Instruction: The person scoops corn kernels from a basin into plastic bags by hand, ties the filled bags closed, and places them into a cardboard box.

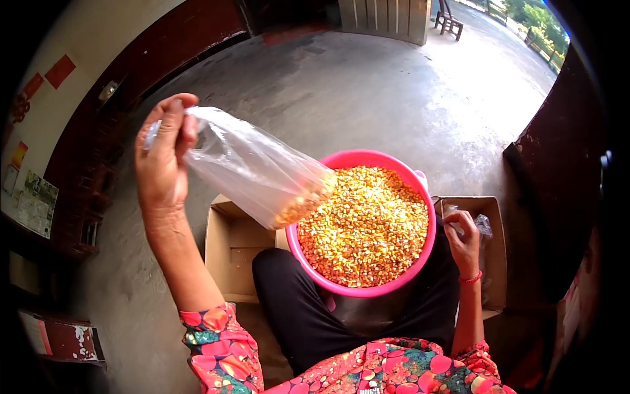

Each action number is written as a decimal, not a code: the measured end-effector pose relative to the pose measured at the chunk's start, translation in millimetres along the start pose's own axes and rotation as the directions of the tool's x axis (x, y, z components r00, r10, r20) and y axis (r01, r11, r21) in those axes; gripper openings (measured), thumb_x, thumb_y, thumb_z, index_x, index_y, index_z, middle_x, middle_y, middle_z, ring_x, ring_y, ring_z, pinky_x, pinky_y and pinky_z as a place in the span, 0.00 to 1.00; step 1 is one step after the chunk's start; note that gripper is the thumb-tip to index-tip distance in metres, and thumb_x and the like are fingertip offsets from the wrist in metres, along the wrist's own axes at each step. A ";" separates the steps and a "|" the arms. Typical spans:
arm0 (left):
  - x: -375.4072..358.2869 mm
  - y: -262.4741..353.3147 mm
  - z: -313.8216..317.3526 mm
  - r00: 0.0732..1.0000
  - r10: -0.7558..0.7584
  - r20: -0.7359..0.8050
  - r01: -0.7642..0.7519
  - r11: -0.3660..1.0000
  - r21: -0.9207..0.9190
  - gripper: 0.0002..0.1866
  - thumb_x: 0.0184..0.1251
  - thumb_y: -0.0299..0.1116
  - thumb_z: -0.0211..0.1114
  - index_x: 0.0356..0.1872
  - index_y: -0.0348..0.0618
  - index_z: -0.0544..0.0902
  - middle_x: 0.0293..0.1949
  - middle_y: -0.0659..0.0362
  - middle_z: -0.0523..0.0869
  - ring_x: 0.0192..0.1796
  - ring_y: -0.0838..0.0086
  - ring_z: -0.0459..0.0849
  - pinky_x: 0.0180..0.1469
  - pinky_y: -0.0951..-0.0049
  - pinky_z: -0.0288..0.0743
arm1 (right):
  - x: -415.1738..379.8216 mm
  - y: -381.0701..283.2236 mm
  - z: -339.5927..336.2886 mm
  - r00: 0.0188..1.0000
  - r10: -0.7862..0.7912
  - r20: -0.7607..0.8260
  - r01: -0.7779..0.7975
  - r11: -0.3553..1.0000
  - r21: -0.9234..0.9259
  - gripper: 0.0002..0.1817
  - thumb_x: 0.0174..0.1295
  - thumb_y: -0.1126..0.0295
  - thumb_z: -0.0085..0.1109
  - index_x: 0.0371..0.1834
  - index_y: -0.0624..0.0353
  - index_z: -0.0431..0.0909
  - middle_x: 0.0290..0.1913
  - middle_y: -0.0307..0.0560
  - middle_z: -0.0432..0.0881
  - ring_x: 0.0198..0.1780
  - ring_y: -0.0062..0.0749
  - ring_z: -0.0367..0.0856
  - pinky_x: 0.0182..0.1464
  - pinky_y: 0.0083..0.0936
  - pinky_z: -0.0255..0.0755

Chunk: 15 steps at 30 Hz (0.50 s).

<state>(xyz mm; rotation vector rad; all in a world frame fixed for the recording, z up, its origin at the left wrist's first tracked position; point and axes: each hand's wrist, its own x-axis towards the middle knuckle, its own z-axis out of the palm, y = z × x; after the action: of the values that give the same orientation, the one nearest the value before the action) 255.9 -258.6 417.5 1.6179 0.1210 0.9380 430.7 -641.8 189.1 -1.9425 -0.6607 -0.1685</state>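
Note:
My left hand (167,141) is raised on the left, its fingers closed round the top of a clear plastic bag (252,164). The bag slants down to the right, with some corn kernels (305,202) gathered in its bottom, which overlaps the basin's rim in this view. A pink basin (362,291) full of yellow-orange corn (364,230) sits at my lap, between my knees. To the right of the basin, my right hand (464,241) is over a cardboard box, fingers curled together beside crumpled clear plastic (484,226); what they pinch is not clear.
An open cardboard box (226,253) stands left of the basin, and another cardboard box (497,262) on the right holds the clear plastic. Grey concrete floor (295,92) stretches ahead to a bright doorway. Outside stands a wooden chair (448,23). Dark furniture lines the left wall.

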 end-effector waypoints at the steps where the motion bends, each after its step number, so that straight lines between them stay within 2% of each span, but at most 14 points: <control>1: 3.2 2.4 -14.2 1.000 0.002 -0.005 -0.001 0.999 0.032 0.12 0.69 0.36 0.56 0.41 0.35 0.78 0.22 0.67 0.73 0.27 0.86 0.68 0.30 0.88 0.61 | -4.7 12.2 -1.9 1.000 0.011 0.007 -0.011 0.998 -0.059 0.04 0.47 0.81 0.55 0.28 0.64 0.75 0.31 0.46 0.76 0.38 0.36 0.75 0.44 0.27 0.67; 4: 4.7 -6.3 -43.0 0.997 -0.052 -0.051 0.057 0.993 0.100 0.12 0.68 0.35 0.56 0.42 0.36 0.77 0.23 0.66 0.72 0.26 0.86 0.67 0.28 0.87 0.59 | -15.4 39.0 -3.6 1.000 0.015 0.022 -0.009 0.969 -0.248 0.04 0.46 0.79 0.56 0.27 0.61 0.75 0.31 0.45 0.76 0.39 0.40 0.76 0.45 0.29 0.68; 6: 1.3 -31.7 -59.8 0.994 -0.088 -0.058 0.098 0.974 0.202 0.11 0.70 0.35 0.54 0.41 0.37 0.77 0.23 0.67 0.72 0.26 0.87 0.67 0.30 0.87 0.60 | -22.4 52.9 -3.6 0.999 0.036 0.027 -0.027 0.964 -0.263 0.04 0.46 0.79 0.57 0.26 0.60 0.76 0.31 0.45 0.76 0.39 0.41 0.75 0.44 0.30 0.68; 8: -7.6 -64.6 -72.1 0.988 -0.142 -0.061 0.154 0.939 0.307 0.10 0.70 0.35 0.54 0.39 0.39 0.79 0.22 0.69 0.72 0.26 0.88 0.66 0.29 0.88 0.57 | -28.2 63.1 -3.7 0.990 0.138 0.037 -0.121 0.949 -0.292 0.05 0.45 0.79 0.57 0.27 0.59 0.76 0.32 0.45 0.76 0.39 0.41 0.76 0.44 0.31 0.68; 10: -16.6 -110.0 -95.5 0.980 -0.186 -0.072 0.199 0.903 0.381 0.10 0.69 0.35 0.54 0.37 0.40 0.79 0.22 0.70 0.73 0.25 0.89 0.66 0.27 0.88 0.56 | -29.0 65.5 -2.4 0.994 0.106 0.022 -0.094 0.947 -0.306 0.05 0.44 0.79 0.57 0.26 0.59 0.76 0.33 0.45 0.76 0.39 0.41 0.75 0.43 0.32 0.68; 11: -21.3 -129.7 -105.9 0.974 -0.199 -0.108 0.226 0.856 0.465 0.09 0.69 0.31 0.54 0.35 0.38 0.80 0.21 0.69 0.74 0.26 0.88 0.68 0.30 0.86 0.60 | -28.7 63.2 -1.7 0.996 0.088 0.029 -0.073 0.940 -0.334 0.05 0.44 0.79 0.57 0.26 0.58 0.76 0.34 0.44 0.76 0.40 0.41 0.75 0.44 0.32 0.67; 12: -26.5 -151.7 -117.3 0.957 -0.250 -0.144 0.289 0.832 0.473 0.09 0.69 0.30 0.53 0.34 0.38 0.80 0.21 0.69 0.74 0.25 0.88 0.68 0.30 0.85 0.61 | -29.8 60.6 -1.4 0.997 0.071 0.034 -0.054 0.930 -0.363 0.05 0.43 0.78 0.57 0.25 0.58 0.75 0.35 0.43 0.76 0.42 0.41 0.75 0.44 0.33 0.67; 13: -31.1 -182.1 -133.5 0.966 -0.220 -0.136 0.258 0.798 0.545 0.08 0.68 0.30 0.53 0.34 0.39 0.80 0.21 0.68 0.75 0.24 0.87 0.68 0.30 0.84 0.62 | -31.8 61.8 2.6 0.997 0.067 0.031 -0.049 0.915 -0.401 0.05 0.43 0.78 0.58 0.25 0.56 0.75 0.35 0.42 0.76 0.45 0.40 0.73 0.47 0.34 0.65; 15: -45.1 -233.4 -152.5 0.943 -0.277 -0.185 0.330 0.708 0.625 0.07 0.66 0.29 0.54 0.34 0.41 0.80 0.20 0.65 0.79 0.24 0.85 0.71 0.28 0.81 0.65 | -35.2 60.3 11.6 0.997 0.008 0.074 0.032 0.853 -0.522 0.06 0.42 0.77 0.57 0.24 0.54 0.75 0.35 0.40 0.76 0.47 0.38 0.73 0.51 0.36 0.61</control>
<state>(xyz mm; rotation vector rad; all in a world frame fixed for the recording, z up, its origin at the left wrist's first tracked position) 225.3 -95.7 188.8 2.1093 0.8320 0.7284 430.4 -664.0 121.8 -2.4804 -0.7281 -0.3126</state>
